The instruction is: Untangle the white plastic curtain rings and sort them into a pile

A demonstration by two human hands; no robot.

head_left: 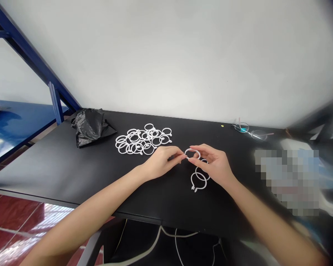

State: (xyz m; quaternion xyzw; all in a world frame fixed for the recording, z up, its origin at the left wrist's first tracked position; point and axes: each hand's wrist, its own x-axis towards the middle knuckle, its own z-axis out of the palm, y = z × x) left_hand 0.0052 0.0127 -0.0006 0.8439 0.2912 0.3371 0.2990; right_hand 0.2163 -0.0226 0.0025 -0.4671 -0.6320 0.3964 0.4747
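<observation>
Both my hands meet over a black table [58,173] and pinch the same white plastic ring [192,152]. My left hand [161,162] grips the ring's left end with thumb and fingertips. My right hand [215,164] holds its right side, fingers curled. From that ring a short chain of linked white rings [199,179] hangs down and rests on the table under my right hand. A loose pile of several white rings [143,139] lies on the table beyond my left hand.
A crumpled black plastic bag [90,126] sits at the back left of the table. A pair of glasses [249,131] lies at the back right near the white wall. Cables [169,240] hang below the table's front edge. A blue metal frame [30,59] stands left.
</observation>
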